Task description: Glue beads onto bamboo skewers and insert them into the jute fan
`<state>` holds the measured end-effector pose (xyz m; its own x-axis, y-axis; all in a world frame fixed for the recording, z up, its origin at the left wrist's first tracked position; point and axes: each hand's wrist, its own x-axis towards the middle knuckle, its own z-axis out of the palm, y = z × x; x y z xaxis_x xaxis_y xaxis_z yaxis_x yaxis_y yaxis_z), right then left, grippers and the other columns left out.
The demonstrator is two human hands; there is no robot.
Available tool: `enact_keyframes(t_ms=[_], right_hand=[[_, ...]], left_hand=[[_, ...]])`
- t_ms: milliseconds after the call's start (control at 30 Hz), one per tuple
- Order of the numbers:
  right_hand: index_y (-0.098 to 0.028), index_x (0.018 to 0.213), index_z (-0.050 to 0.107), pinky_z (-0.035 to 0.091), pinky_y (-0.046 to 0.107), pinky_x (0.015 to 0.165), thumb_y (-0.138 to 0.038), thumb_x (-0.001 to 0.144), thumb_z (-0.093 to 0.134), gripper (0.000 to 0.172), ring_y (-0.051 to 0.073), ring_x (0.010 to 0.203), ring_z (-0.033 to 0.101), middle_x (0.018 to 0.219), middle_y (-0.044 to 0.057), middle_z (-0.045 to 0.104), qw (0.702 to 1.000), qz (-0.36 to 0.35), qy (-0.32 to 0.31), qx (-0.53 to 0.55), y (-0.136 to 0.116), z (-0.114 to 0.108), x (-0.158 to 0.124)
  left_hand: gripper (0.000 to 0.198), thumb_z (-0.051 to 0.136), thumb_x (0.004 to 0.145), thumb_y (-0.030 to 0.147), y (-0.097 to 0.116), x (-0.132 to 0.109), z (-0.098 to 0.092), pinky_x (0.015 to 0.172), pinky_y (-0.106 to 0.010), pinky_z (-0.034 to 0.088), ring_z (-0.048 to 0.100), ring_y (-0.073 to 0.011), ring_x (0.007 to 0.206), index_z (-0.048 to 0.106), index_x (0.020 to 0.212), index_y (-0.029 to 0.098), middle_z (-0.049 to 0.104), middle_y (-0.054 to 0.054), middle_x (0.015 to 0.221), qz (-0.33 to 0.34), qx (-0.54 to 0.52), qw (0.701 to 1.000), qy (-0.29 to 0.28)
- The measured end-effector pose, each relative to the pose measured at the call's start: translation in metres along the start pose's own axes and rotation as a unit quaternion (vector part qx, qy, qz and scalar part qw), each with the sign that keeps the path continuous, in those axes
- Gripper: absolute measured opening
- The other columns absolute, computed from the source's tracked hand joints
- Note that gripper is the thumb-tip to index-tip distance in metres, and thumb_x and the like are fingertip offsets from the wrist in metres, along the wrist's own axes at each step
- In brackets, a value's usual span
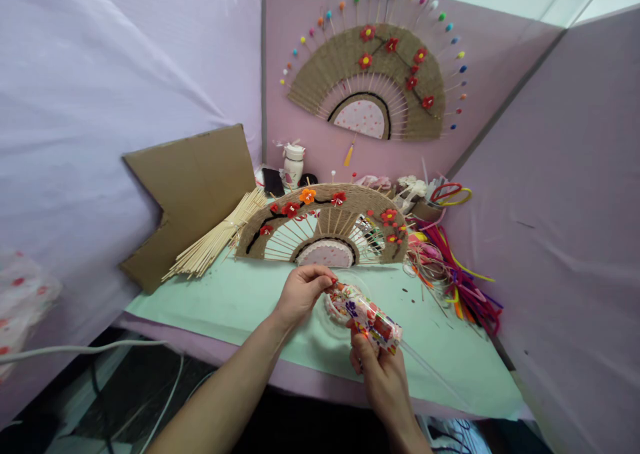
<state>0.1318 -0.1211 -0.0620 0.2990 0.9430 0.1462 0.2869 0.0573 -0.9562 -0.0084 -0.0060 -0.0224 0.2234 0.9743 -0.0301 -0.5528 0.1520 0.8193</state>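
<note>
My right hand [383,374] grips a flower-patterned glue gun [367,315], its nozzle aimed up-left. My left hand [303,291] pinches a small red piece right at the nozzle tip, over a small round piece [336,311] lying on the green table mat [235,301]. Just beyond my hands stands a woven jute fan [325,224] with wooden ribs, red and orange flowers and a dotted pink centre.
A finished fan [373,81] with coloured pompom tips hangs on the back wall. A bundle of wooden skewers [215,241] and a cardboard sheet [190,187] lie at left. Coloured pipe cleaners [457,274] pile up at right. A small white jar [293,164] stands at the back.
</note>
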Motion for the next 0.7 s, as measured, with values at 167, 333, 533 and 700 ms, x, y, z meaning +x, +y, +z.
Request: enact_keyframes(t_ms=[167,333,533,700], right_hand=[[-0.016,0.092,0.074,0.04,0.026,0.045,-0.06,0.086,0.059,0.047,0.015,0.049,0.047,0.056,0.0,0.056,1.0,0.007,-0.012,-0.007,-0.001,-0.001,-0.001],[-0.016,0.089,0.072,0.039,0.026,0.046,-0.06,0.086,0.058,0.046,0.015,0.05,0.046,0.058,0.0,0.055,0.999,0.026,-0.023,0.0,0.004,-0.002,0.0],[-0.017,0.088,0.07,0.038,0.026,0.048,-0.059,0.087,0.058,0.045,0.015,0.051,0.047,0.056,-0.001,0.053,0.999,0.029,-0.036,0.002,0.011,-0.003,-0.001],[-0.018,0.086,0.068,0.038,0.027,0.047,-0.058,0.087,0.058,0.042,0.015,0.049,0.047,0.057,-0.001,0.054,0.999,0.036,-0.034,0.014,0.009,-0.001,-0.001]], left_hand=[[0.026,0.089,0.044,0.031,0.001,0.0,0.0,0.054,-0.023,0.04,0.051,-0.0092,0.053,0.072,0.055,0.015,0.065,-0.003,0.057,0.003,0.002,1.0,0.0],[0.026,0.088,0.045,0.031,0.0,0.0,0.0,0.055,-0.023,0.041,0.051,-0.0093,0.053,0.071,0.055,0.014,0.065,-0.003,0.057,0.0,0.005,1.0,-0.004],[0.027,0.089,0.044,0.031,0.0,0.0,-0.001,0.055,-0.023,0.041,0.052,-0.0097,0.054,0.071,0.056,0.014,0.066,-0.003,0.058,0.002,0.003,1.0,-0.005],[0.027,0.089,0.045,0.032,-0.001,0.0,-0.001,0.055,-0.023,0.041,0.052,-0.0098,0.053,0.071,0.055,0.014,0.066,-0.003,0.058,0.005,0.008,1.0,-0.007]])
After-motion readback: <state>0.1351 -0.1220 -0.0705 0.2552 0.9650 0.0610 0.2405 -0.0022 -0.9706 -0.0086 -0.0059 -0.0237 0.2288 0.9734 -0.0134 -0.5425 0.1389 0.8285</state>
